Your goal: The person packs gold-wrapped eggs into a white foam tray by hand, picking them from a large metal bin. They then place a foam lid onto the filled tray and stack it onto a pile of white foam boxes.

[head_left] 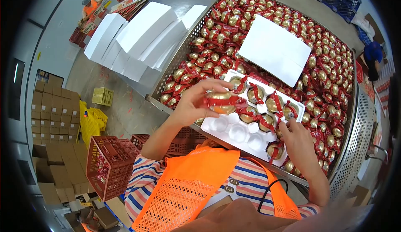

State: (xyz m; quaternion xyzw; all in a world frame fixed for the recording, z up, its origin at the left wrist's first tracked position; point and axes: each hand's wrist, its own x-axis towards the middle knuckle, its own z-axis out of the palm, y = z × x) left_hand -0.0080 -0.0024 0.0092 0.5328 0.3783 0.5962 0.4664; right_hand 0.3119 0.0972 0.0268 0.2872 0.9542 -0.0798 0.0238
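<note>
A white foam tray [260, 141] with round hollows lies on the heap of gold balls with red ribbons [326, 65]. Several gold balls fill its back and right part; hollows at the front left hold nothing. Over the tray's left end, my left hand [195, 102] has its fingers wrapped round a gold ball with a red ribbon [222, 102], slightly blurred. My right hand [297, 142] is at the tray's right side, its fingertips close together beside a gold ball [289, 113]. Whatever those fingertips hold, if anything, is hidden. A white foam lid or tray [275, 48] lies flat on the heap behind.
The heap fills a metal bin with a perforated rim [184, 50]. White foam boxes [146, 27] are stacked at the left on a metal table. Red crates [109, 165] stand at the lower left. Other people [90, 7] are farther off.
</note>
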